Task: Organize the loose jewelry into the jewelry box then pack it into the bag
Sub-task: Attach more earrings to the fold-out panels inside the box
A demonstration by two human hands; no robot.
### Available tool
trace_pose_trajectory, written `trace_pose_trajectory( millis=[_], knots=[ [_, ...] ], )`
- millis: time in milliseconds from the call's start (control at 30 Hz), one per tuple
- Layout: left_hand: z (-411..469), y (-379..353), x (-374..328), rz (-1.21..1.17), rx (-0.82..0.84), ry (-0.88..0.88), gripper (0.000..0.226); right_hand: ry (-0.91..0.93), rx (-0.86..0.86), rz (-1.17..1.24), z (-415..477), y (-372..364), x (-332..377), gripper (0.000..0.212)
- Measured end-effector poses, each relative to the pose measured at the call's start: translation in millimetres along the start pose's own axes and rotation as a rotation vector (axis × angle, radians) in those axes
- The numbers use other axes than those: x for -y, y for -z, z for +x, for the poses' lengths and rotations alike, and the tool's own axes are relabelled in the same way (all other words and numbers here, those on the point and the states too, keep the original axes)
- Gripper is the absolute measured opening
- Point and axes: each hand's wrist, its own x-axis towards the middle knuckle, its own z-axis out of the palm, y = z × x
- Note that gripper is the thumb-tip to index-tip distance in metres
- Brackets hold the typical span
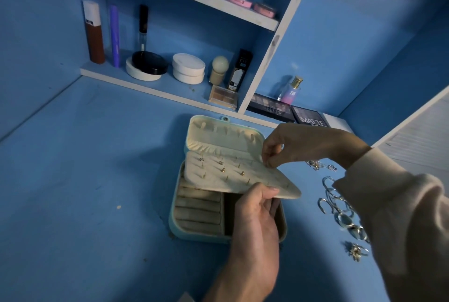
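Jewelry box (177, 216) sitting open on blue desk (85, 180), lid tipped back toward shelf. Left hand (255, 214) grips near edge of cream earring panel (230, 180), thumb on top, fingers under — panel lifted, tilted over ring rolls (198, 214). Right hand (298, 146) pinches panel's far right edge. Few gold studs (223, 169) stuck in panel. Loose stuff lies on desk right of box — silver bangles (328, 202), rings (347, 222), tangled chain (318, 164) by right wrist.
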Motion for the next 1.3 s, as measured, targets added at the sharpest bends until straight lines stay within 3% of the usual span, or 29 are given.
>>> trace_pose_trajectory(
  millis=[133, 267, 400, 500, 600, 733, 933, 1167, 1233, 1300],
  knots=[
    [0.3, 1.4, 0.5, -0.002, -0.002, 0.001, 0.039, -0.034, -0.004, 0.003, 0.2, -1.1, 1.6, 0.009],
    [-0.1, 0.0, -1.1, -0.005, -0.004, 0.001, 0.029, -0.018, -0.065, 0.174, -6.7, -9.6, -6.9, 0.01],
    [1.1, -0.5, -1.3, -0.019, -0.025, 0.026, 0.026, 0.046, -0.292, 0.372, -24.3, -31.4, -29.8, 0.026],
    [1.1, -1.1, -0.4, -0.018, -0.059, 0.043, 0.04, 0.119, -0.427, 0.402, -41.8, -49.8, -39.1, 0.036],
    [-0.9, -3.2, -1.2, 0.009, -0.053, 0.043, 0.057, 0.211, -0.433, 0.439, -51.5, -68.8, -38.7, 0.025],
    [-1.8, -6.7, -1.5, 0.044, -0.06, 0.038, 0.05, 0.224, -0.591, 0.576, -51.8, -84.2, -35.8, 0.017],
    [-4.2, -6.6, -3.2, 0.197, 0.027, 0.004, 0.057, 0.206, -0.718, 0.695, -51.5, -89.4, -28.2, 0.009],
    [-5.0, 1.1, -11.2, 0.404, 0.031, -0.042, 0.036, 0.132, -0.834, 0.825, -34.6, -87.0, -24.5, 0.014],
    [-7.2, 4.7, -23.6, 0.569, 0.054, -0.13, 0.042, 0.115, -0.866, 0.846, -28.1, -86.5, -24.0, 0.014],
    [-7.4, 7.0, -44.9, 0.757, 0.059, -0.319, 0.031, 0.094, -0.9, 0.853, -21.5, -86.7, -24.4, 0.012]
  ],
)
